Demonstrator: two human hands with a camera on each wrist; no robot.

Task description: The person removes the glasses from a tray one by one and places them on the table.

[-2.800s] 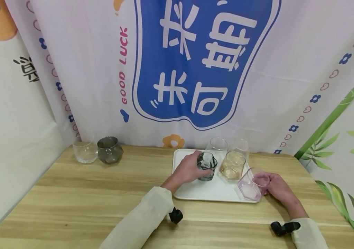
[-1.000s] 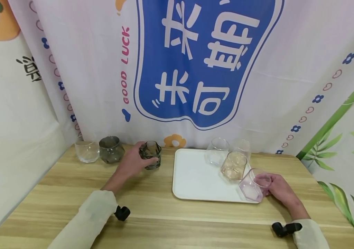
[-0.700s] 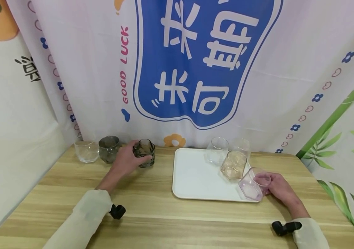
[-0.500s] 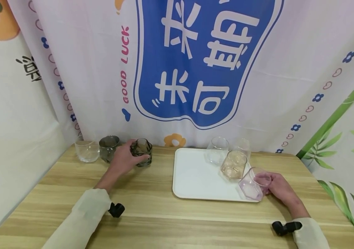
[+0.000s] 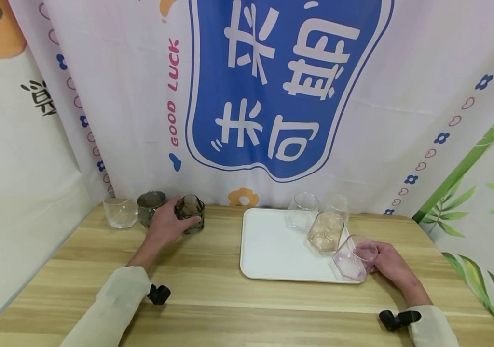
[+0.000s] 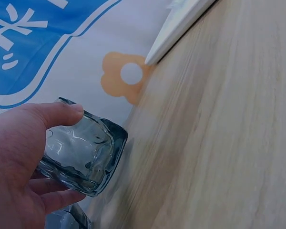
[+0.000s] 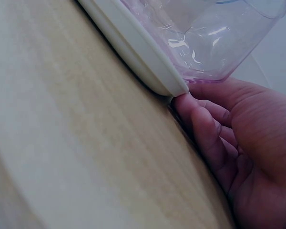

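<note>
Okay, dark glass (image 6: 88, 145) in left hand (image 5: 165, 225)

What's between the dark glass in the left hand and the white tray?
Just bare wooden tabletop. The head view shows nothing standing between the dark glass in the left hand and the white tray.

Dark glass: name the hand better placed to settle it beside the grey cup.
Left, probably: the left hand grips the dark glass near the grey cup, while the right hand is across at the tray.
</note>
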